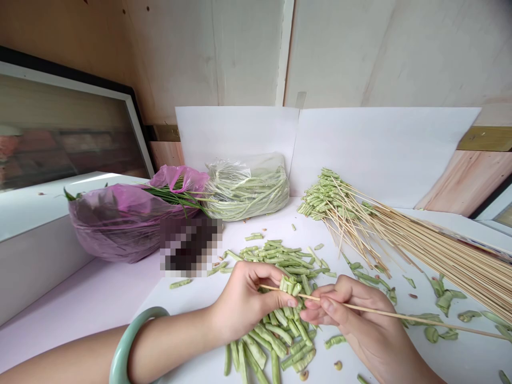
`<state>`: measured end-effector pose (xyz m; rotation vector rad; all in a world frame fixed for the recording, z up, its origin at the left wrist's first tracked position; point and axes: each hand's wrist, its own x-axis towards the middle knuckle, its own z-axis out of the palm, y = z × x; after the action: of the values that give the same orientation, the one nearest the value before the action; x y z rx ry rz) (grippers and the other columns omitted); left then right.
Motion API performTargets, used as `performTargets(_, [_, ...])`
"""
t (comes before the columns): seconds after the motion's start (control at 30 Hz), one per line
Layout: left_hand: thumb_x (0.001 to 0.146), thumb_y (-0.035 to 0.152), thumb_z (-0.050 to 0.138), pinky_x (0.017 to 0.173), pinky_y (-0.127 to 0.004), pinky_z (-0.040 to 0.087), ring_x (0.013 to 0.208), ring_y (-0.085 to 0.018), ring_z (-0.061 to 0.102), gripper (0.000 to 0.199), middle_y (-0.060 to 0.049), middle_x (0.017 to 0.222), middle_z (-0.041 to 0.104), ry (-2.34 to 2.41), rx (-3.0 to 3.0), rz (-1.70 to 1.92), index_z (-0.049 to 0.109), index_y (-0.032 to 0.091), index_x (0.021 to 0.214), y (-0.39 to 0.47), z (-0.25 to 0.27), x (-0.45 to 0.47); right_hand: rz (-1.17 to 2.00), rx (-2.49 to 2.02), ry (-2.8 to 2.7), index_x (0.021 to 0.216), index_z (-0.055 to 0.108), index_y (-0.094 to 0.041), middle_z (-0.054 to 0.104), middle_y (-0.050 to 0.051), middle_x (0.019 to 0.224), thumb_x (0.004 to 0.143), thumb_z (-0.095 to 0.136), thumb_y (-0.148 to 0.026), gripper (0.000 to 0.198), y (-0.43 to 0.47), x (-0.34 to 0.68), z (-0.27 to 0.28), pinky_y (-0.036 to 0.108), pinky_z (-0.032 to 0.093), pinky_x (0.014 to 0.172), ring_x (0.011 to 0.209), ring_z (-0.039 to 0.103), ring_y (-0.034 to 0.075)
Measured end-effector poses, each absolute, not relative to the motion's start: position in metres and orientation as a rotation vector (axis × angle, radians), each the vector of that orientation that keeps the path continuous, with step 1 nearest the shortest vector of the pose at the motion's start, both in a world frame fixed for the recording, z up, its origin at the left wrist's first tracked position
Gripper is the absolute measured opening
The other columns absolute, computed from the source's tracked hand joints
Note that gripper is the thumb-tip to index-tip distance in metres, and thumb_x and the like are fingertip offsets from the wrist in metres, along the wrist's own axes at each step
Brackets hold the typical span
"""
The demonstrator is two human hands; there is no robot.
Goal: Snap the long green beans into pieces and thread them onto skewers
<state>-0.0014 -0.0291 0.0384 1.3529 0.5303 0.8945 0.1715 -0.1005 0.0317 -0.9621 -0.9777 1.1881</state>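
My left hand is closed around a few short cut green bean pieces, which are threaded on a thin bamboo skewer. The skewer's tip shows just left of the beans, between thumb and fingers. My right hand pinches the same skewer a little to the right of the beans, and the rest of the stick runs out to the right edge. Beneath both hands lies a heap of cut green beans, spreading out behind them. A pale green bangle circles my left wrist.
Finished bean skewers are piled at the back right, beside a long bundle of bare bamboo skewers. Bean scraps lie at right. A purple bag of greens and a clear bag of long beans stand behind. White boards close off the back.
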Motion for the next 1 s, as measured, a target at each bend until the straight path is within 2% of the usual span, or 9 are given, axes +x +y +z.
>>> performTargets(0.17, [0.055, 0.02, 0.087, 0.061, -0.017, 0.046, 0.061, -0.009, 0.057, 0.023, 0.001, 0.064, 0.067, 0.555, 1.404, 0.914, 0.067, 0.013, 0.065, -0.03, 0.036, -0.003, 1.193, -0.961, -0.954, 0.057, 0.065, -0.018, 0.073, 0.004, 0.07, 0.068, 0.083, -0.034, 0.026, -0.1, 0.17, 0.032, 0.032, 0.062, 0.064, 0.062, 0.073, 0.021])
performTargets(0.47, [0.056, 0.021, 0.086, 0.062, -0.018, 0.046, 0.061, -0.01, 0.057, 0.022, 0.0, 0.065, 0.067, 0.551, 1.433, 0.908, 0.068, 0.013, 0.066, -0.029, 0.038, -0.003, 1.181, -0.963, -0.919, 0.057, 0.067, -0.018, 0.074, 0.004, 0.065, 0.063, 0.086, -0.031, 0.025, -0.099, 0.167, 0.031, 0.028, 0.06, 0.053, 0.052, 0.071, 0.02])
performTargets(0.63, [0.059, 0.026, 0.085, 0.063, -0.019, 0.047, 0.063, -0.011, 0.057, 0.024, 0.0, 0.066, 0.065, 0.57, 1.473, 0.885, 0.066, 0.013, 0.067, -0.029, 0.037, -0.004, 1.153, -0.988, -0.942, 0.059, 0.067, -0.018, 0.073, 0.003, 0.064, 0.063, 0.086, -0.036, 0.027, -0.098, 0.166, 0.033, 0.028, 0.06, 0.054, 0.053, 0.072, 0.019])
performTargets(0.73, [0.068, 0.034, 0.079, 0.07, -0.023, 0.049, 0.073, -0.015, 0.061, 0.025, -0.004, 0.077, 0.068, 0.594, 1.528, 0.915, 0.068, 0.013, 0.078, -0.026, 0.039, -0.005, 1.115, -1.015, -0.96, 0.061, 0.067, -0.018, 0.073, 0.004, 0.062, 0.063, 0.086, -0.039, 0.028, -0.098, 0.171, 0.041, 0.026, 0.059, 0.055, 0.053, 0.07, 0.017])
performTargets(0.83, [0.084, 0.04, 0.06, 0.083, -0.029, 0.048, 0.091, -0.02, 0.062, 0.029, -0.008, 0.097, 0.069, 0.694, 1.598, 1.026, 0.068, 0.014, 0.093, -0.016, 0.041, -0.007, 1.002, -1.036, -0.918, 0.063, 0.068, -0.02, 0.072, 0.002, 0.063, 0.061, 0.087, -0.039, 0.027, -0.095, 0.182, 0.05, 0.023, 0.059, 0.059, 0.055, 0.068, 0.014])
performTargets(0.9, [0.087, 0.034, 0.055, 0.089, -0.033, 0.046, 0.099, -0.022, 0.06, 0.026, -0.009, 0.105, 0.068, 0.825, 1.736, 1.055, 0.067, 0.014, 0.099, -0.008, 0.04, -0.008, 0.904, -1.04, -0.878, 0.065, 0.069, -0.022, 0.071, 0.0, 0.065, 0.06, 0.087, -0.039, 0.026, -0.092, 0.189, 0.052, 0.022, 0.059, 0.063, 0.057, 0.067, 0.012])
performTargets(1.0, [0.081, 0.013, 0.054, 0.095, -0.036, 0.042, 0.104, -0.022, 0.059, 0.025, -0.008, 0.108, 0.068, 0.961, 2.069, 0.953, 0.067, 0.016, 0.102, 0.002, 0.039, -0.01, 0.821, -1.047, -0.855, 0.066, 0.07, -0.023, 0.068, -0.001, 0.068, 0.06, 0.087, -0.04, 0.025, -0.089, 0.195, 0.051, 0.023, 0.059, 0.063, 0.057, 0.066, 0.012])
